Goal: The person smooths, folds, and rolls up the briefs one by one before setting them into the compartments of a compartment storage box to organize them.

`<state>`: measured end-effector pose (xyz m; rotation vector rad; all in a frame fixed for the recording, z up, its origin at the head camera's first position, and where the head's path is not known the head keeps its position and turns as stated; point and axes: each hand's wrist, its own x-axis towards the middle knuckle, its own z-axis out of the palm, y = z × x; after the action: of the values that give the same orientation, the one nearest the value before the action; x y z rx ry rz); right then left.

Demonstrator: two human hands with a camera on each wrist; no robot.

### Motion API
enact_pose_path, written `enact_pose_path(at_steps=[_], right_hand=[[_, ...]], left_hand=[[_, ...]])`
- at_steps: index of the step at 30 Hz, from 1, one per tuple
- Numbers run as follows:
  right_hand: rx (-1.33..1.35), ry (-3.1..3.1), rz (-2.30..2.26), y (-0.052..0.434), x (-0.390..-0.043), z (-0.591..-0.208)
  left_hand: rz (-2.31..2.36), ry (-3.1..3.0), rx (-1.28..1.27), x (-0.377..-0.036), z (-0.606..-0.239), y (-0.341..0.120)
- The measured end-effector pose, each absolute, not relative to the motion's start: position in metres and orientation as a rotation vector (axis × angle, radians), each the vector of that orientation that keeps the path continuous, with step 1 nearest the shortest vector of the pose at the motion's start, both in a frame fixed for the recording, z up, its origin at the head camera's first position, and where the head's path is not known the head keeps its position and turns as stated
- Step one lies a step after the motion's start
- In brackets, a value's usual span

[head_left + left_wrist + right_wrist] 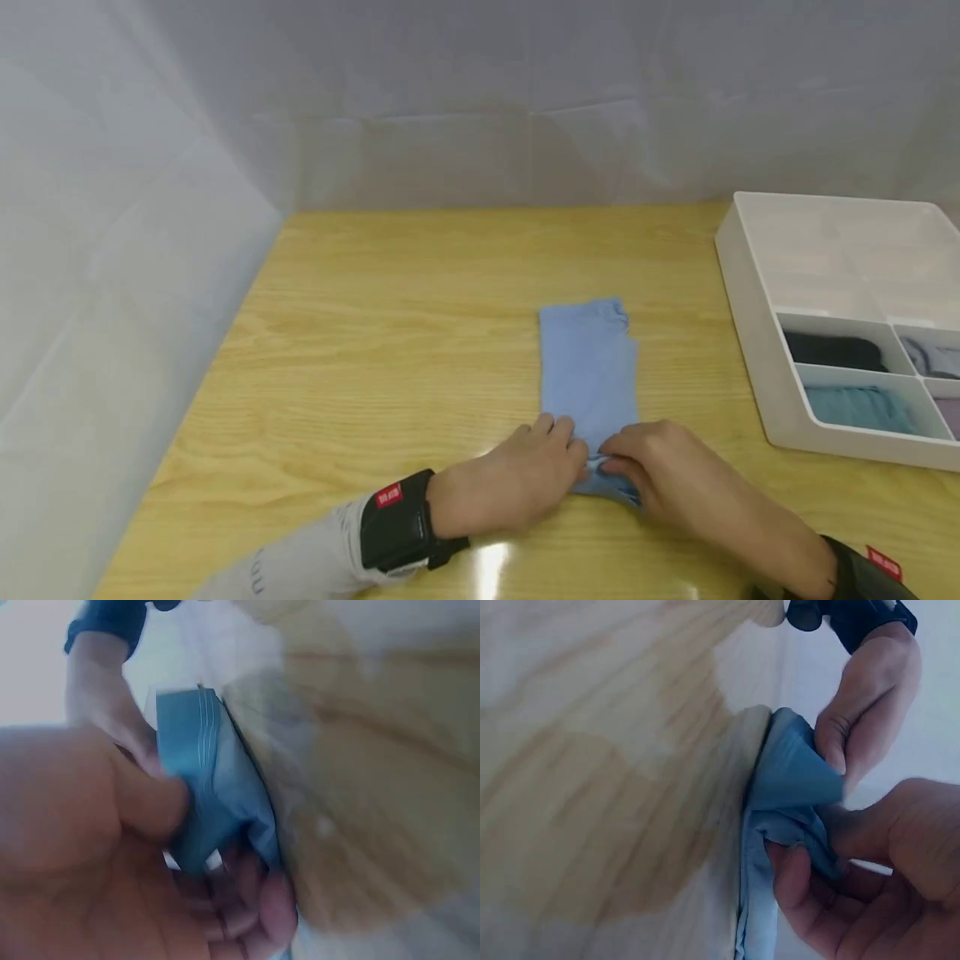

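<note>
A light blue piece of folded cloth lies lengthwise on the wooden table, its near end bunched and lifted between both hands. My left hand grips the left side of that near end; in the left wrist view the thumb presses on a stitched hem while the fingers curl beneath. From the right, my right hand pinches the cloth between thumb and fingers. The right wrist view shows a raised flap between the two hands. What kind of garment it is cannot be told.
To the right stands a white divided box. Its near compartments hold a black folded cloth, a teal one, a grey one and a mauve one. White sheeting hangs behind the table and along its left.
</note>
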<state>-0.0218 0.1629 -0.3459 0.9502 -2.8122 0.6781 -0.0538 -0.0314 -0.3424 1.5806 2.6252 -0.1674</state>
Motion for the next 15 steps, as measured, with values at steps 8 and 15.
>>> enact_pose_path(at_steps=[8,15], right_hand=[[0.795,-2.71,0.434,0.157,-0.024,-0.343],[1.132,-2.447,0.212,0.156,-0.007,-0.349]], left_hand=[[-0.003,2.791,1.338,-0.058,-0.346,-0.024],[0.005,2.81,1.239,-0.054,-0.343,-0.023]])
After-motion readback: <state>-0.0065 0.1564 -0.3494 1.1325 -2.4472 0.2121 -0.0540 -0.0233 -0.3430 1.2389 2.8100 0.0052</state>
